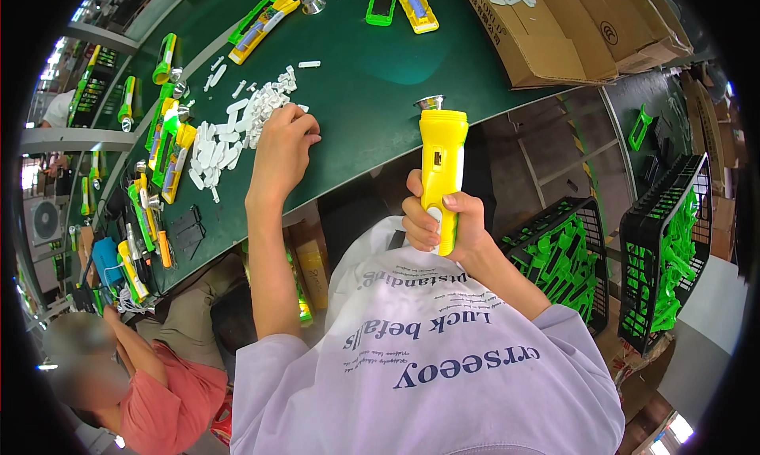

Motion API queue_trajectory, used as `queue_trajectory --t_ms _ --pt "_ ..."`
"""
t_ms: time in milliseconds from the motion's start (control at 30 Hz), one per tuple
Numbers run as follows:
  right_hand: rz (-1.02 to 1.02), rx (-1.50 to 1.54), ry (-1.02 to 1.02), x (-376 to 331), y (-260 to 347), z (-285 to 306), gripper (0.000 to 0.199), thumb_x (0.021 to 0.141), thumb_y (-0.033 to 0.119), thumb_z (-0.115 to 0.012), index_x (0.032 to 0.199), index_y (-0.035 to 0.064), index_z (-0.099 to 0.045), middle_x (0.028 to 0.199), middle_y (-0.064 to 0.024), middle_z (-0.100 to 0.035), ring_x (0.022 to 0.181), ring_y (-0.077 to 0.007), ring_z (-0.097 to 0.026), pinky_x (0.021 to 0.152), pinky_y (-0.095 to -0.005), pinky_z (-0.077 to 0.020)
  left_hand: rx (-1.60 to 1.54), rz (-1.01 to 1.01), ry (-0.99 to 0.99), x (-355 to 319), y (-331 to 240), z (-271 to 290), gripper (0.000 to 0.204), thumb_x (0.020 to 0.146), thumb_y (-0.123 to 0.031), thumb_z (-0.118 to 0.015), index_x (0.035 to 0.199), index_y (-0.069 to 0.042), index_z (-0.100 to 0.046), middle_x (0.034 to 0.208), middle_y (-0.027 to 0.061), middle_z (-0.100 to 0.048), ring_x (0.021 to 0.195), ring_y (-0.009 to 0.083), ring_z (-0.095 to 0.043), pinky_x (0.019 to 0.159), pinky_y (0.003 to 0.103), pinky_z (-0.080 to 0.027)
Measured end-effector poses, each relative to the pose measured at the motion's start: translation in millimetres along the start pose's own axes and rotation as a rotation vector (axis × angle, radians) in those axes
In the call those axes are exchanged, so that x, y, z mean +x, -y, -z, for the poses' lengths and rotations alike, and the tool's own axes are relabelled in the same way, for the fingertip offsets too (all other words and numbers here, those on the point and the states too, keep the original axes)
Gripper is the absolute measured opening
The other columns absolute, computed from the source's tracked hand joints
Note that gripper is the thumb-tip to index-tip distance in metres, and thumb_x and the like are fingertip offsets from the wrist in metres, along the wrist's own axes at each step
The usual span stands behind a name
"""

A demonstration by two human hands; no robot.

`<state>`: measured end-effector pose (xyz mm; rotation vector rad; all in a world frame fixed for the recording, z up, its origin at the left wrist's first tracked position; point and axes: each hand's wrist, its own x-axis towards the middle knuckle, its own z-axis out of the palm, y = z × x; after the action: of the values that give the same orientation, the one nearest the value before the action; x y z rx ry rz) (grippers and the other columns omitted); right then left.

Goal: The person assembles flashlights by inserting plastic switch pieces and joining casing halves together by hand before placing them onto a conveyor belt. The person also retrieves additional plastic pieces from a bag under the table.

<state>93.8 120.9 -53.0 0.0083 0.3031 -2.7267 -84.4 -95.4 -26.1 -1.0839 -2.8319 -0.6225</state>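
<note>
My right hand (469, 224) is wrapped round the lower body of a yellow flashlight (443, 150), held upright in front of my chest. A silvery reflector (430, 102) shows at the flashlight's upper end, and a small rectangular slot is on its side. Over the green table, my left hand (283, 142) rests at the near right edge of a heap of small white plastic pieces (271, 98). Its fingers are curled together; what they pinch, if anything, is hidden. Larger flat white pieces (212, 150) lie beside the heap.
Half-built yellow and green flashlights (180, 158) line the table's left side; others (416, 7) lie at the far side. A cardboard box (546, 39) stands far right. Black crates (633, 253) of green parts stand right. A co-worker in a red shirt (170, 399) sits at lower left.
</note>
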Motion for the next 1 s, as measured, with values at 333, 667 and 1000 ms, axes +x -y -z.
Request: queue_trajectory --t_ms 333,667,1000 --pt "0.007 -0.003 0.016 0 0 4 0.043 0.079 0.030 -0.067 0.105 0.0076 -0.041 0.065 -0.0055 -0.047 0.051 -0.0159 -0.046 0.047 -0.0309 -0.0386 -0.160 0.021 -0.131 -3 -15 -17 0.015 0.083 0.002 -0.065 0.098 0.001 -0.065 0.089 0.0141 -0.063 0.077 0.0306 -0.063 0.070 0.037 -0.050" --pt "-0.004 -0.018 0.004 1 -1 1 0.043 0.079 0.030 -0.067 0.105 0.0078 -0.041 0.065 -0.0057 -0.047 0.051 -0.0159 -0.046 0.048 -0.0311 -0.0390 -0.118 0.097 -0.166 -16 -15 -16 0.009 0.084 0.000 -0.065 0.093 0.002 -0.064 0.087 0.0135 -0.062 0.080 0.0325 -0.061 0.071 0.039 -0.048" --pt "0.007 0.002 0.008 1 -2 3 0.037 0.080 0.026 -0.067 0.105 0.0089 -0.046 0.064 -0.0061 -0.047 0.051 -0.0171 -0.047 0.049 -0.0320 -0.0388 -0.146 0.026 -0.221 -36 -32 -31 0.016 0.084 0.002 -0.066 0.100 0.001 -0.062 0.092 0.0136 -0.063 0.082 0.0281 -0.062 0.074 0.036 -0.050"
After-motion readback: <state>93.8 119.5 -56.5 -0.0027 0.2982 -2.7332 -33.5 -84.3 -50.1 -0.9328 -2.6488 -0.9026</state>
